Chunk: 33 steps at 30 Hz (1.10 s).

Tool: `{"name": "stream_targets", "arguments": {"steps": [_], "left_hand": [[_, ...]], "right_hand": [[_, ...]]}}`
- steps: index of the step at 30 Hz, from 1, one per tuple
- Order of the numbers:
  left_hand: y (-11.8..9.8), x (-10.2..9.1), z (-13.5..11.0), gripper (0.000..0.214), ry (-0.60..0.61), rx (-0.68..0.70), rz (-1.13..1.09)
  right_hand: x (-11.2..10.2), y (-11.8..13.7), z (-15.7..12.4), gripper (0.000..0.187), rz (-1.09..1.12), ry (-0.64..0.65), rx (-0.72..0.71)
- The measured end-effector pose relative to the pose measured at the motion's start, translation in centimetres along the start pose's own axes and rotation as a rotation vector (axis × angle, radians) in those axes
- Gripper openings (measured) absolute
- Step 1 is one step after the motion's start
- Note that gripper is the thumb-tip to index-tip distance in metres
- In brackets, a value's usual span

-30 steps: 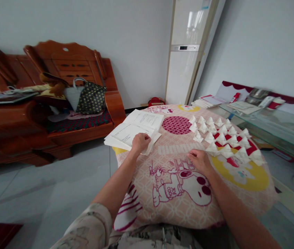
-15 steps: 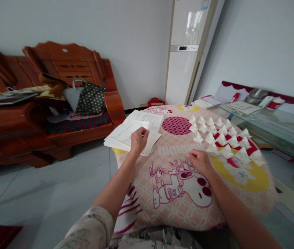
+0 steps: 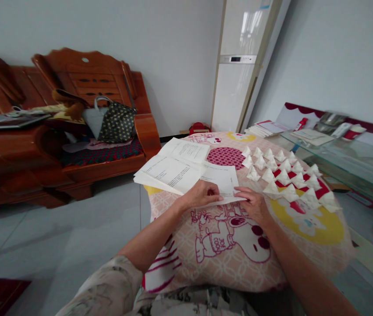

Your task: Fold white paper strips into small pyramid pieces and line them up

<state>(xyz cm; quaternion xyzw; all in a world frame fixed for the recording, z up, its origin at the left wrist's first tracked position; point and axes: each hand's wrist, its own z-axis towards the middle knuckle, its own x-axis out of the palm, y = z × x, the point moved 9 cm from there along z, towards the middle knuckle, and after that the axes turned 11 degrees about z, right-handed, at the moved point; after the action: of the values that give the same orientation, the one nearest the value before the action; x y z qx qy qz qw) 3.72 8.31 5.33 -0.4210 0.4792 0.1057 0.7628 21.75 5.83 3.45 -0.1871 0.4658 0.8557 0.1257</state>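
Observation:
A printed white sheet of paper point(image 3: 221, 180) lies on the pink cartoon-print cloth point(image 3: 225, 245) in front of me. My left hand point(image 3: 201, 196) pinches its near left edge with curled fingers. My right hand point(image 3: 253, 204) rests on its near right corner, fingers bent on the paper. A stack of printed papers point(image 3: 173, 169) lies to the left at the cloth's edge. Several small folded white paper triangles point(image 3: 285, 177) sit in rows to the right of the sheet.
A carved wooden bench point(image 3: 58, 127) with a dotted handbag point(image 3: 115, 123) stands at the left. A tall white air conditioner point(image 3: 239, 66) stands at the back wall. A glass table point(image 3: 340, 153) with books and a red cup is at the right. Grey tiled floor point(image 3: 58, 237) lies left of the cloth.
My left hand has drawn one sheet off the stack and brought it right, to the middle of the cloth. My right hand has come onto its corner.

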Motion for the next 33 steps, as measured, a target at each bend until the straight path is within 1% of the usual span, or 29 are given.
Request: {"name": "stream_targets", "arguments": {"steps": [1,3,4,5,7,9,10,15,22,29,33], "left_hand": [[0.9,-0.7,0.1,0.025,-0.049,-0.055,0.05],[3.5,-3.2,-0.2,0.021,-0.239,-0.26,0.26],[4.5,-4.1,-0.4,0.021,-0.291,-0.351,0.376],[5.5,-4.7,-0.6,0.025,-0.314,-0.425,0.471],[6.8,-4.6,-0.6,0.03,-0.237,-0.495,0.589],[7.7,-4.1,-0.6,0.03,-0.158,-0.528,0.647],[7.9,-4.0,-0.6,0.029,-0.144,-0.544,0.661],[8.2,-4.4,-1.0,0.027,-0.204,-0.613,0.681],[8.9,-5.1,-1.3,0.025,-0.217,-0.668,0.644],[7.6,-4.0,-0.5,0.034,-0.157,-0.595,0.748],[8.0,-4.5,-0.8,0.03,-0.161,-0.661,0.734]], "right_hand": [[-0.2,-0.2,0.0,0.022,0.0,-0.011,0.016],[-1.0,-0.6,-0.2,0.022,-0.023,-0.072,0.059],[-1.7,-0.9,-0.3,0.023,-0.04,-0.126,0.094],[-2.5,-1.3,-0.5,0.023,-0.058,-0.194,0.134],[-4.1,-2.2,-1.1,0.025,-0.081,-0.333,0.224],[-5.1,-3.2,-1.6,0.026,-0.079,-0.418,0.294],[-5.2,-3.7,-1.7,0.026,-0.072,-0.433,0.314],[-5.2,-4.9,-1.8,0.026,-0.044,-0.435,0.35],[-5.0,-4.7,-1.7,0.025,-0.043,-0.417,0.349],[-5.0,-4.6,-1.7,0.025,-0.052,-0.417,0.344],[-4.9,-4.4,-1.7,0.025,-0.059,-0.411,0.339]]}}
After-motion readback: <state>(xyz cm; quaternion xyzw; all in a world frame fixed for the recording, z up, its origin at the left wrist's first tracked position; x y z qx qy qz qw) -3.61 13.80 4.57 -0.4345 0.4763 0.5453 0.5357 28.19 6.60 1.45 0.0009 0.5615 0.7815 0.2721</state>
